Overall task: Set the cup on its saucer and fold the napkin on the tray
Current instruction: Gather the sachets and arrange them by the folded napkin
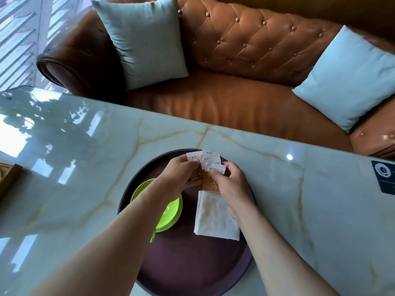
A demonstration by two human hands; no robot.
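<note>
Both hands, left (178,178) and right (229,180), pinching sachets (206,165) above tray (192,263); folded napkin (214,216) just under right hand, long axis toward body; green saucer (168,212) under left forearm, cup not visible.

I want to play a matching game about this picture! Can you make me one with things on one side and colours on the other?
Things:
1. tray
2. saucer
3. napkin
4. sofa

Colours:
A. white
B. orange-brown
C. dark purple
D. lime green

Pairs: 1-C, 2-D, 3-A, 4-B
</note>
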